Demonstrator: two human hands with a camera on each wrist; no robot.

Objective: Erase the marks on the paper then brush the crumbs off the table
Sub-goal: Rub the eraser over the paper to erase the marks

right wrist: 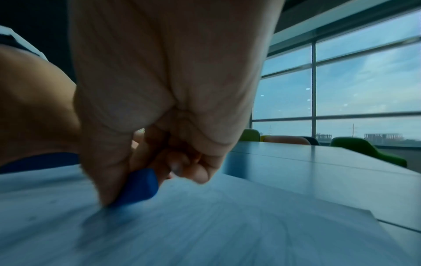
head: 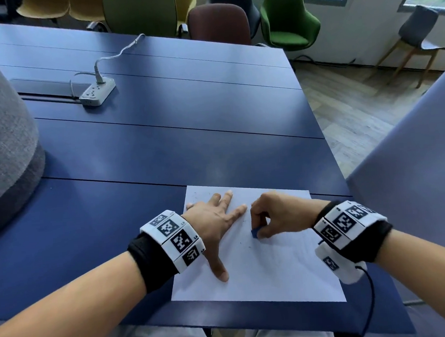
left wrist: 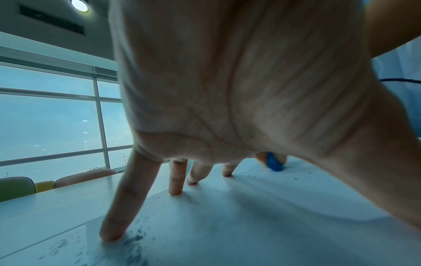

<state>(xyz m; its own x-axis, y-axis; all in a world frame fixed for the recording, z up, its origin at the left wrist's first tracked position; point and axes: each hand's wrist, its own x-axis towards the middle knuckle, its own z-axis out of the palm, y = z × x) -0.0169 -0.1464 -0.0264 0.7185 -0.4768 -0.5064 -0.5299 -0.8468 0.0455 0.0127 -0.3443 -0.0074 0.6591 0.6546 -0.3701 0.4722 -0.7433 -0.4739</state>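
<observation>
A white sheet of paper (head: 270,267) lies on the blue table (head: 161,135) near its front edge. My left hand (head: 220,221) rests on the paper's left part with fingers spread and straight, pressing it flat (left wrist: 205,108). My right hand (head: 269,217) pinches a small blue eraser (head: 254,232) between thumb and curled fingers, its lower end on the paper's middle (right wrist: 139,185). The eraser (left wrist: 273,162) shows past my left fingers. Dark crumbs (left wrist: 136,235) lie scattered on the paper near my left little finger and around the eraser (head: 243,242).
A white power strip (head: 97,91) with a cable sits far back left on the table. A grey fabric shape (head: 3,136) stands at the left, a pale panel (head: 413,168) at the right. Coloured chairs (head: 287,19) line the far edge. The table's right edge (head: 314,109) drops to wooden floor.
</observation>
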